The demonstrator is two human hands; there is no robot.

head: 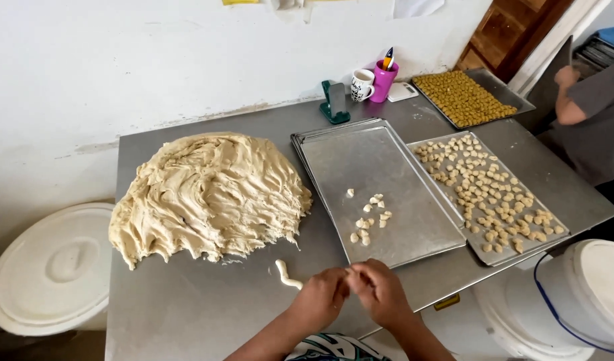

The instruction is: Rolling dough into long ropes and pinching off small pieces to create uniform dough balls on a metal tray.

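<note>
At the front edge of a steel table (pixel 187 307), the left hand (pixel 318 299) and right hand (pixel 382 292) met fingertip to fingertip, pinching a small dough piece (pixel 349 271) between them. A short dough rope (pixel 285 274) lay just left of the left hand. Working so near the edge, a pinched-off bit could likely drop off the table instead of reaching the nearest baking tray (pixel 387 194), just beyond the hands

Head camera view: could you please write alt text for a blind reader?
Left hand and right hand pinch a small dough piece over a steel table, beside a dough mound and trays.
</note>
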